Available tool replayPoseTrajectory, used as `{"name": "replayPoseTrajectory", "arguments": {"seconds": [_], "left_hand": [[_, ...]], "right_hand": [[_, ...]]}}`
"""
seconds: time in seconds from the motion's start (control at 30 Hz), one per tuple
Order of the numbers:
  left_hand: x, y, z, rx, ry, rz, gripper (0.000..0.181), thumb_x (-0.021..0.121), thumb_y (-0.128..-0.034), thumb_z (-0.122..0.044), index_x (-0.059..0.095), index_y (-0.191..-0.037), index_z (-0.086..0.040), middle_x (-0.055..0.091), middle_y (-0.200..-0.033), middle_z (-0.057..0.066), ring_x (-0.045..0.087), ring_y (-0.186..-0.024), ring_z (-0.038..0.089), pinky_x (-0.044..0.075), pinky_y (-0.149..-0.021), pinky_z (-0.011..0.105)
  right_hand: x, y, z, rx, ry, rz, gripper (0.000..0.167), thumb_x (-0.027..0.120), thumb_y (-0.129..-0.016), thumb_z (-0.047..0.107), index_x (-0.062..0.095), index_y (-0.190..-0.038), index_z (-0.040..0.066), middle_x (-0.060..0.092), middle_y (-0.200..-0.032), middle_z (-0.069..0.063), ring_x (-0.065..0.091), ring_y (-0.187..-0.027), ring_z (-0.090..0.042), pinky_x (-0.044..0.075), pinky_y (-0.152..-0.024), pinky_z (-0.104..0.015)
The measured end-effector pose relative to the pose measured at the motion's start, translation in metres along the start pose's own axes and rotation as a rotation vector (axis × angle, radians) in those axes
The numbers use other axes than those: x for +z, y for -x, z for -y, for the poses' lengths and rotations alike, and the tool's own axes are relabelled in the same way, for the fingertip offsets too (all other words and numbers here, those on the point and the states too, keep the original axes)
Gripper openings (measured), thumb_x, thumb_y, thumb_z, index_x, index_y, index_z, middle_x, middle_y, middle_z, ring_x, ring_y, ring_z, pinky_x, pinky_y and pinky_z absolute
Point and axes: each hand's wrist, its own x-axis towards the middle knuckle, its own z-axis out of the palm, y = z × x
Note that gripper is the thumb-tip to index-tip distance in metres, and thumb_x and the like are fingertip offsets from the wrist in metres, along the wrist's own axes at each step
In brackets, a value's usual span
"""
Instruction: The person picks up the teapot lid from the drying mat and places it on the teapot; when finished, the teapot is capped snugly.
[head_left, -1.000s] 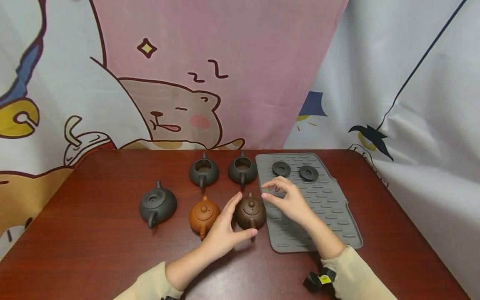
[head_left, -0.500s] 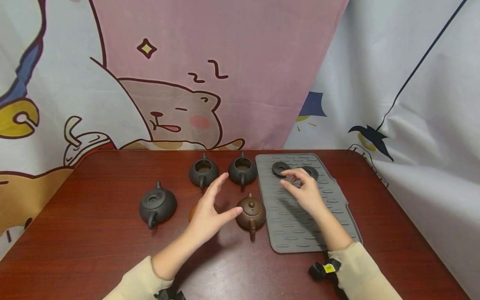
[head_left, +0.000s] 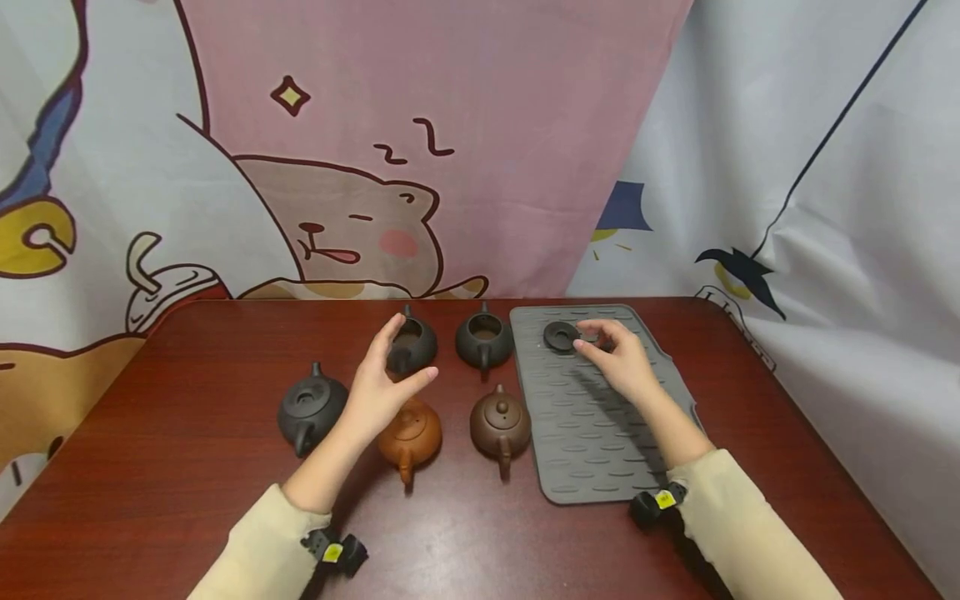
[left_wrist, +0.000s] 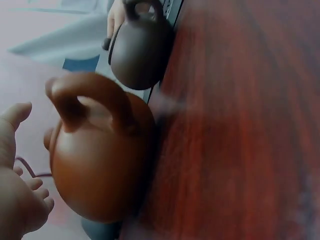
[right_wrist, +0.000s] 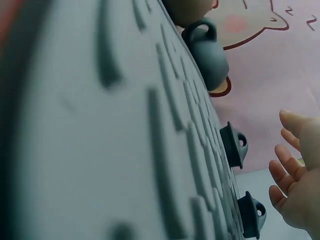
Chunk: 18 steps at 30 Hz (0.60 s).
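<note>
Nearer than the left hand (head_left: pixel 377 392) to both round black lids on the grey mat (head_left: pixel 592 454), the right hand (head_left: pixel 621 360) hovers with its grip relaxed and empty; the left lid (head_left: pixel 562 337) lies just left of it, and the right lid (right_wrist: pixel 248 216) is almost wholly masked from the head camera. The left grip, spread and empty, partly covers the rear-left lidless teapot (head_left: pixel 424 348).

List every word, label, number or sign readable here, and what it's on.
"Z Z": on the backdrop cloth, above the sleeping bear.
Left yellow label, on the left wrist device: too small to read.
Right yellow label, on the right wrist device: too small to read.
No other text is readable.
</note>
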Motion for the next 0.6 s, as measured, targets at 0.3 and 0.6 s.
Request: {"name": "replayPoseTrajectory", "arguments": {"seconds": [0.3,0.6], "left_hand": [[-0.003,-0.012,0.018,-0.075,0.031,-0.014,0.088,0.076,-0.0840,-0.025,0.022,-0.152,-0.011,0.026,-0.154,0.010,0.021,-0.140,0.025,0.018,-0.110,0.050],[-0.002,-0.020,0.032,-0.147,0.009,-0.048,0.090,0.075,-0.0836,-0.027,0.021,-0.153,-0.014,0.025,-0.154,0.011,0.020,-0.140,0.026,0.018,-0.110,0.050]], "right_hand": [[-0.002,-0.027,-0.006,0.033,0.101,0.123,0.041,0.066,-0.092,0.026,0.058,-0.128,0.006,0.051,-0.126,-0.015,0.049,-0.110,-0.035,0.043,-0.085,-0.051],[-0.003,-0.046,-0.009,0.075,0.160,0.268,0.039,0.065,-0.093,0.024,0.059,-0.127,0.006,0.046,-0.134,-0.018,0.045,-0.119,-0.038,0.042,-0.089,-0.053]]}}
